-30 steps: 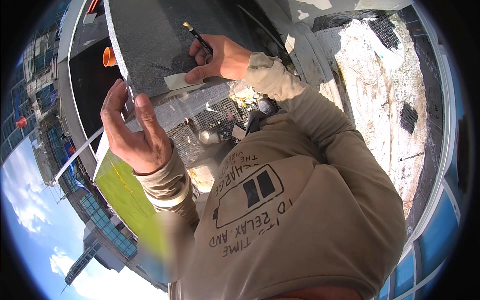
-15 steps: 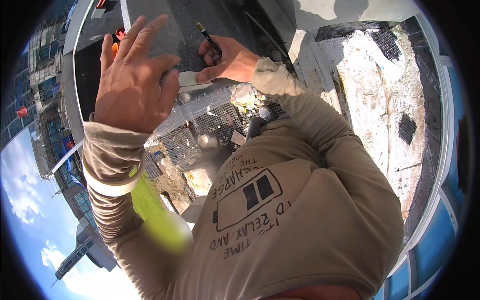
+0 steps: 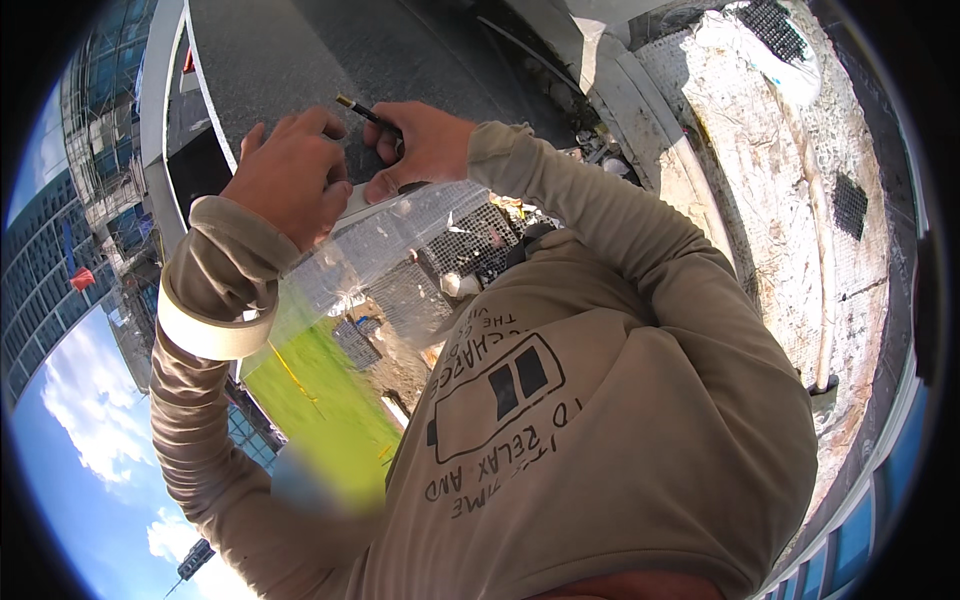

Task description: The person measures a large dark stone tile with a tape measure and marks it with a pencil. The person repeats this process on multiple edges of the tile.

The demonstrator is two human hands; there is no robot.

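Observation:
My right hand (image 3: pixel 425 145) is closed around a dark pencil (image 3: pixel 362 110) with a yellow end, its tip against a dark grey panel (image 3: pixel 300 50). My left hand (image 3: pixel 290 180) lies knuckles up just to its left, fingers curled over a white strip (image 3: pixel 358 205) at the panel's near edge. The two hands almost touch. A roll of pale masking tape (image 3: pixel 210 325) sits around my left forearm like a bracelet. A clear plastic sheet (image 3: pixel 380 245) hangs below the strip.
The panel has a white rim (image 3: pixel 205 95) on its left side. Far below lie a green lawn (image 3: pixel 320 400), metal mesh and rubble, with glass buildings at the left. A pale concrete surface with mesh (image 3: pixel 760 180) spreads to the right.
My left hand was raised with its palm open and its fingers spread. It has come down and curled onto the strip beside my right hand. The right hand has stayed with the pencil.

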